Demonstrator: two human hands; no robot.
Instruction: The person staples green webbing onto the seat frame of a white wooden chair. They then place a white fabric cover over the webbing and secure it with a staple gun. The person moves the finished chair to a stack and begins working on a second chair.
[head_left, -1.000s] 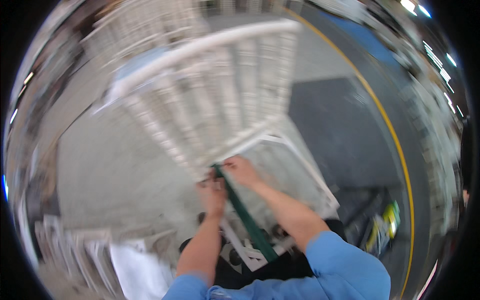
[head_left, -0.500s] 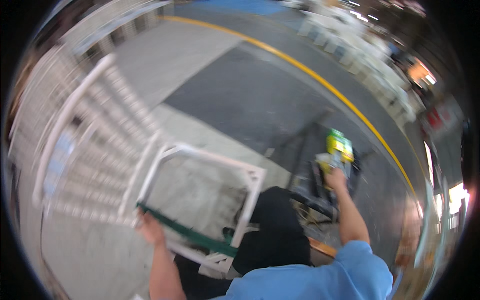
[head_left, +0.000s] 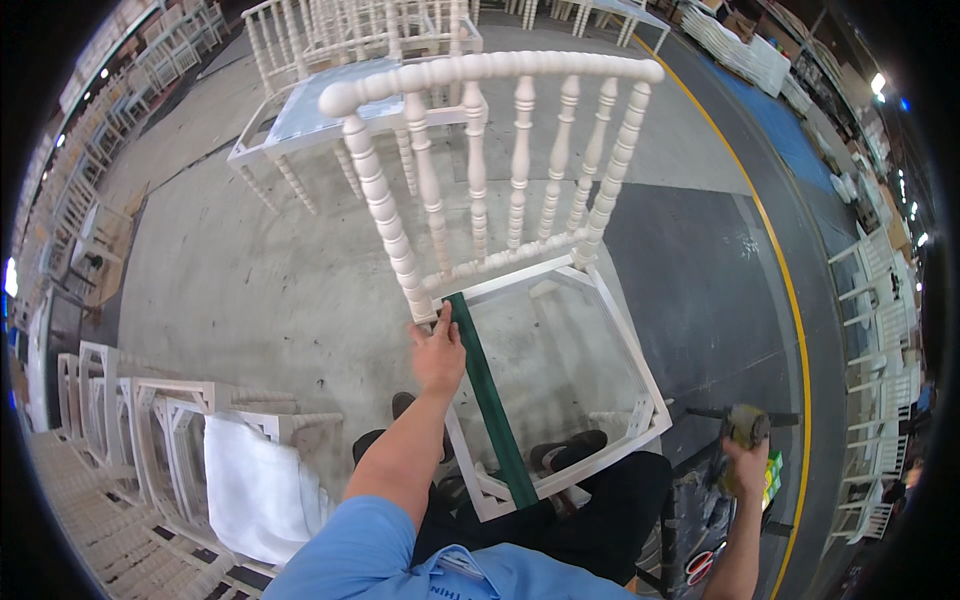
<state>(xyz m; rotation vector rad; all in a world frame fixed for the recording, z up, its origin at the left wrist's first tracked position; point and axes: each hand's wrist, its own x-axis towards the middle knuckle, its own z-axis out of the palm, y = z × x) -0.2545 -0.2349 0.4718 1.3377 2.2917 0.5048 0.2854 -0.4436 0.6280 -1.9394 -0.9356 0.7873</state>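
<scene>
In front of me stands a white chair with a turned-spindle backrest [head_left: 497,68] and an open seat frame [head_left: 632,340]. A dark green strap [head_left: 486,395] runs across the seat opening along its left side, from the back rail to the front rail. My left hand [head_left: 438,352] holds the strap's far end against the frame near the left back post, fingers closed on it. Off to the right, my right hand [head_left: 745,468] grips an olive-yellow hand tool [head_left: 746,425]; its exact kind is unclear. The tool is apart from the chair.
Beside my right arm, a dark stand [head_left: 690,500] carries red-handled scissors [head_left: 699,568] and a green-yellow box [head_left: 772,478]. More chair frames, with white cloth [head_left: 255,480] over them, are at lower left. A chair with a pale seat [head_left: 335,98] stands beyond. A yellow floor line [head_left: 790,285] curves along the right.
My view has turned leftward, bringing the chair to the middle. My right hand has lifted the olive-yellow tool from beside the box. My left hand stays at the strap's end.
</scene>
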